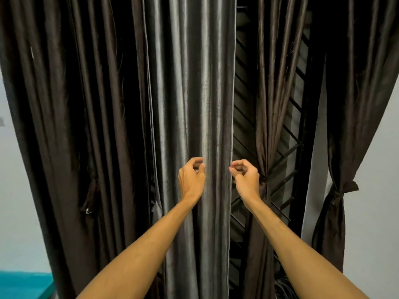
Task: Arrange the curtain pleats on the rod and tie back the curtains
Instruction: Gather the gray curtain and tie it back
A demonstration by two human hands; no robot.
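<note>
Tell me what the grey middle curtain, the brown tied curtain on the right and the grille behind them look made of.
The grey middle curtain: woven fabric with a satin-like sheen, judging by bright streaks along its folds; fibre unclear. The brown tied curtain: similar glossy cloth, slightly crinkled, duller highlights. The grille: likely dark painted metal, given thin rigid diagonal bars; not certain.
</note>
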